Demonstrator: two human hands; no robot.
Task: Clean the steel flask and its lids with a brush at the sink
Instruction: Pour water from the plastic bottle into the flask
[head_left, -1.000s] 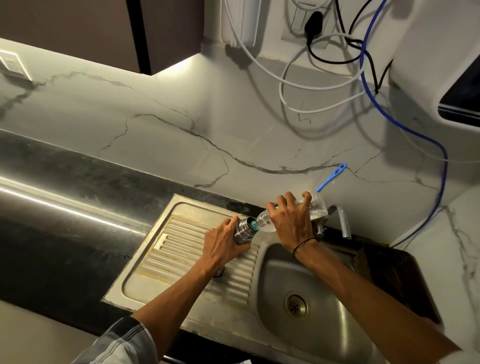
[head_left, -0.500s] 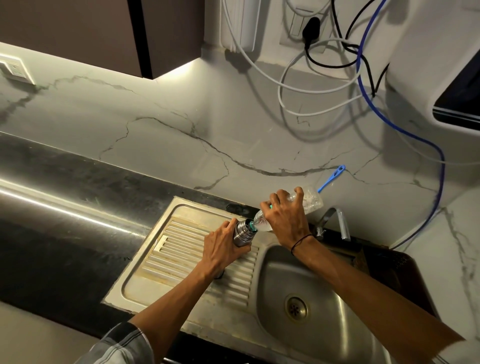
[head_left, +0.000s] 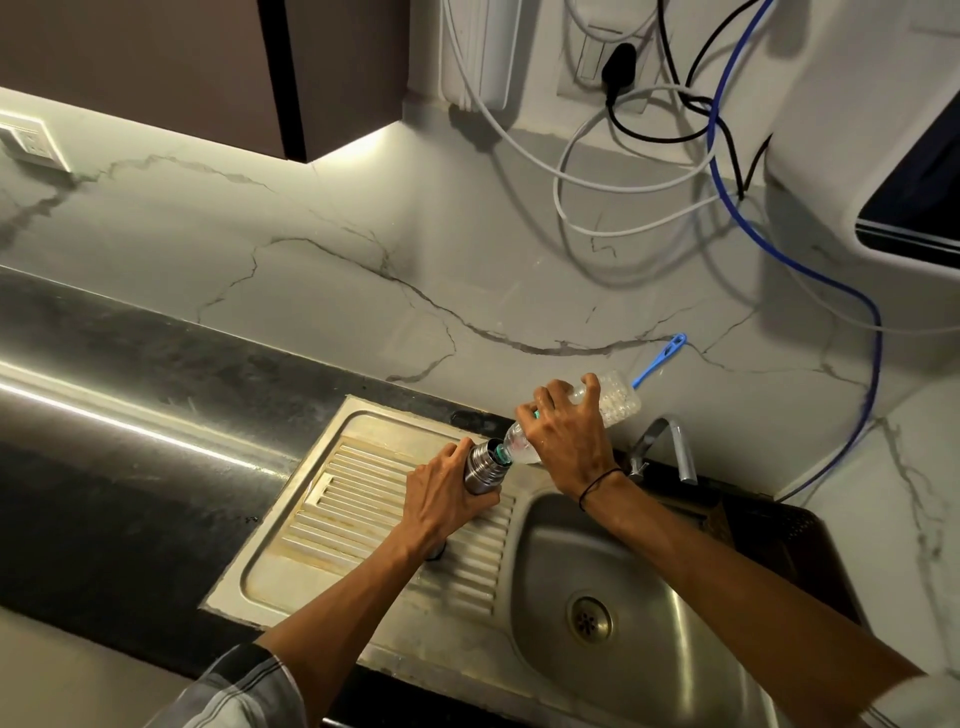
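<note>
Pouring: right hand (head_left: 563, 434) grips tilted plastic bottle (head_left: 597, 410), neck meeting steel flask (head_left: 483, 465) mouth; left hand (head_left: 441, 501) clasps flask, leaning bottleward.

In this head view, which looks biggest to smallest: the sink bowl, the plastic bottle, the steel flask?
1. Sink bowl, largest.
2. Plastic bottle.
3. Steel flask, though hands hide part of both, so that order is unsure.

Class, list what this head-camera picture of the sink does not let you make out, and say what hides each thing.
1. Most of the steel flask: the left hand wraps it.
2. Whether water flows from the plastic bottle into the flask: too small.
3. The brush head behind the bottle; only the blue handle shows above the right hand.
4. The dark item under the left wrist: mostly covered.
5. The lids: not identifiable.
</note>
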